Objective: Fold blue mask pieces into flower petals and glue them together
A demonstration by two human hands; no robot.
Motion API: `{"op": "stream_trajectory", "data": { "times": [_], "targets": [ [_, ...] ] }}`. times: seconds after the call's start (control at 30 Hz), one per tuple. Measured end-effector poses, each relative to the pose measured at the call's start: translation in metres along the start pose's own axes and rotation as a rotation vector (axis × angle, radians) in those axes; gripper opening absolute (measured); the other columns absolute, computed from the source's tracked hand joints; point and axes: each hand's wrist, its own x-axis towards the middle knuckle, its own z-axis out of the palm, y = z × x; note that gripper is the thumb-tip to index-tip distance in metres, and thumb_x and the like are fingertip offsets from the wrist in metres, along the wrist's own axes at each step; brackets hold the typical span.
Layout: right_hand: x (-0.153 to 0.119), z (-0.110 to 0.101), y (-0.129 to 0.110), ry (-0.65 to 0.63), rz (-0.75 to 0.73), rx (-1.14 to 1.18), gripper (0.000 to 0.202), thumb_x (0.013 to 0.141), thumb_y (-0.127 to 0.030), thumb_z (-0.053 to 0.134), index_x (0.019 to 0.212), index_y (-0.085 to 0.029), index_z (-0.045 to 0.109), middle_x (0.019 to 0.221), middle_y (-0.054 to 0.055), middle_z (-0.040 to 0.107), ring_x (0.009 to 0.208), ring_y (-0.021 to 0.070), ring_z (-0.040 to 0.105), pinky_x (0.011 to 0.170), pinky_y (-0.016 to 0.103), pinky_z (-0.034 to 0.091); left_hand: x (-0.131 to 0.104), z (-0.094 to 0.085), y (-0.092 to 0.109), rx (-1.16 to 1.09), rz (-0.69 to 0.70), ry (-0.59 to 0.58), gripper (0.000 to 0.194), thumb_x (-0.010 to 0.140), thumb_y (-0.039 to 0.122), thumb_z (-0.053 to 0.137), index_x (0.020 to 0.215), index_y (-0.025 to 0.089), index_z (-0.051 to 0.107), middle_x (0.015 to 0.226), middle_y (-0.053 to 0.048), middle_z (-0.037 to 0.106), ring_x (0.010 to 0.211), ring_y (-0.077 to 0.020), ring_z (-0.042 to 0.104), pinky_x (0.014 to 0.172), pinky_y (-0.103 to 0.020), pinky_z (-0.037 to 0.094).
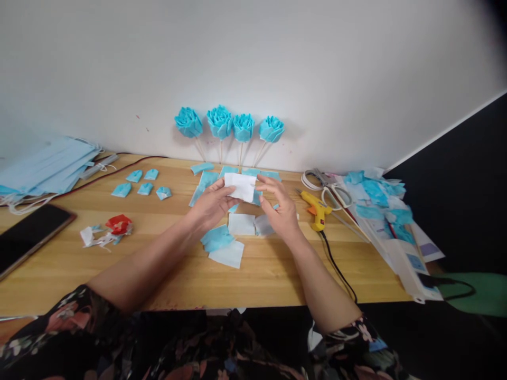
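Note:
My left hand (214,203) pinches a white rectangular piece of mask fabric (243,186) by its left side, thumb on top, above the table. At the piece's right edge is my right hand (279,208), fingers and thumb spread apart; whether a fingertip touches the edge I cannot tell. Beneath and around the hands lie cut blue pieces (217,237) and white pieces (241,224) of the same fabric. Several folded blue petals (121,190) rest on the table to the left.
Several blue fabric flowers (219,121) on sticks lean against the wall. On the right are a yellow glue gun (317,208) with a black cord, scissors (336,195), tape (312,179) and scraps (376,192). Left are stacked masks (51,163), a phone (31,235) and a red scrap (119,225).

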Motion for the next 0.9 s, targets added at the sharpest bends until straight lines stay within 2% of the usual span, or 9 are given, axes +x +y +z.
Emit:
{"op": "stream_trajectory", "data": {
  "times": [0.1, 0.2, 0.43, 0.6, 0.73, 0.9],
  "targets": [
    [0.000, 0.002, 0.001, -0.025, -0.035, -0.039, 0.028, 0.091, -0.016, 0.056, 0.109, -0.033, 0.070, 0.141, 0.003, 0.062, 0.134, 0.0256, 0.054, 0.113, 0.055, 0.042, 0.001, -0.001, -0.001, -0.003, 0.000, -0.020, 0.015, 0.082, 0.006, 0.064, 0.093, 0.015, 0.068, 0.100, -0.006, 0.076, 0.090, -0.0161, 0.071, 0.086, -0.030, 0.054],
    [0.000, 0.005, 0.003, -0.062, -0.025, -0.048, 0.029, 0.088, -0.015, 0.059, 0.105, -0.034, 0.073, 0.143, 0.003, 0.059, 0.136, 0.0265, 0.051, 0.107, 0.053, 0.047, 0.001, -0.003, -0.004, 0.007, -0.006, -0.035, 0.017, 0.081, 0.008, 0.067, 0.096, 0.016, 0.068, 0.103, -0.006, 0.076, 0.094, -0.0173, 0.071, 0.088, -0.031, 0.053],
    [-0.001, 0.008, 0.007, -0.006, 0.089, 0.006, 0.005, 0.088, -0.027, 0.068, 0.088, -0.026, 0.074, 0.119, 0.007, 0.069, 0.120, 0.0251, 0.062, 0.107, 0.049, 0.046, 0.001, -0.004, -0.008, 0.004, -0.038, -0.048, 0.018, 0.082, 0.009, 0.068, 0.099, 0.015, 0.070, 0.103, -0.007, 0.077, 0.096, -0.0187, 0.072, 0.094, -0.035, 0.053],
    [-0.001, 0.010, 0.007, 0.009, 0.167, 0.104, 0.009, 0.089, -0.030, 0.066, 0.086, -0.025, 0.072, 0.112, 0.006, 0.073, 0.116, 0.0235, 0.065, 0.105, 0.044, 0.047, 0.000, -0.004, -0.008, 0.050, -0.017, -0.072, 0.021, 0.080, 0.011, 0.071, 0.101, 0.014, 0.071, 0.107, -0.009, 0.077, 0.102, -0.0215, 0.072, 0.099, -0.038, 0.051],
    [-0.002, 0.011, 0.006, 0.001, 0.259, 0.158, 0.012, 0.088, -0.033, 0.066, 0.084, -0.023, 0.070, 0.100, 0.004, 0.075, 0.104, 0.0217, 0.068, 0.098, 0.039, 0.051, -0.001, -0.002, -0.007, 0.104, 0.000, -0.089, 0.019, 0.081, 0.012, 0.069, 0.099, 0.013, 0.072, 0.109, -0.011, 0.077, 0.109, -0.0245, 0.070, 0.100, -0.039, 0.050],
    [-0.002, 0.011, 0.004, 0.007, 0.317, 0.182, 0.014, 0.088, -0.035, 0.065, 0.083, -0.022, 0.067, 0.093, 0.003, 0.074, 0.092, 0.0190, 0.069, 0.090, 0.035, 0.053, -0.002, -0.001, -0.007, 0.133, -0.007, -0.095, 0.019, 0.082, 0.014, 0.068, 0.100, 0.014, 0.073, 0.106, -0.011, 0.078, 0.106, -0.0248, 0.072, 0.097, -0.038, 0.051]
  ]
}}
